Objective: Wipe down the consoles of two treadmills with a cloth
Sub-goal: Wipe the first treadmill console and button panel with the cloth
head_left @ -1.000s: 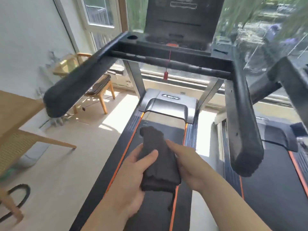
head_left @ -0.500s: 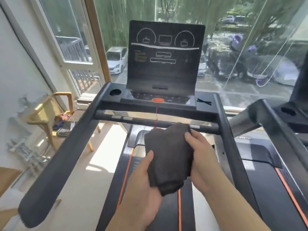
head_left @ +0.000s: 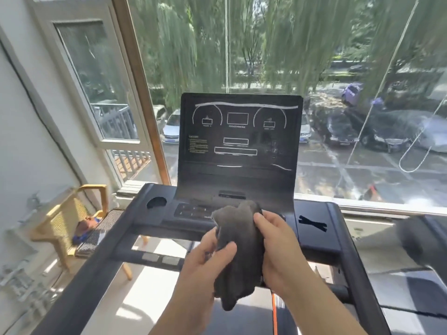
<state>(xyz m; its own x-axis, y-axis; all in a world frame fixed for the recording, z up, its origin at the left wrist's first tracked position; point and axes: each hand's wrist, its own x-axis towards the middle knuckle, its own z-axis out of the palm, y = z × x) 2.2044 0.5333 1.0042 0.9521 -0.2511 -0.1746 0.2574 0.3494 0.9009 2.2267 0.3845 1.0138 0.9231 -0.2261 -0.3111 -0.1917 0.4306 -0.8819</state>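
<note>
A dark grey cloth is bunched between both hands, just in front of the treadmill console. My left hand grips its left side with the thumb across the front. My right hand grips its right side with curled fingers. The black console stands upright behind the cloth, its display dark with white outlines. Below it lies the button panel, partly hidden by the cloth. The second treadmill shows only as a blurred dark handrail at the right edge.
A cup holder sits left of the buttons. Long black handrails run toward me on both sides. A yellow wooden chair stands by the left wall. A large window with parked cars beyond is behind the console.
The view has tilted up from the belt to the console. Both hands have carried the cloth up to the button panel, and the cloth is more bunched.
</note>
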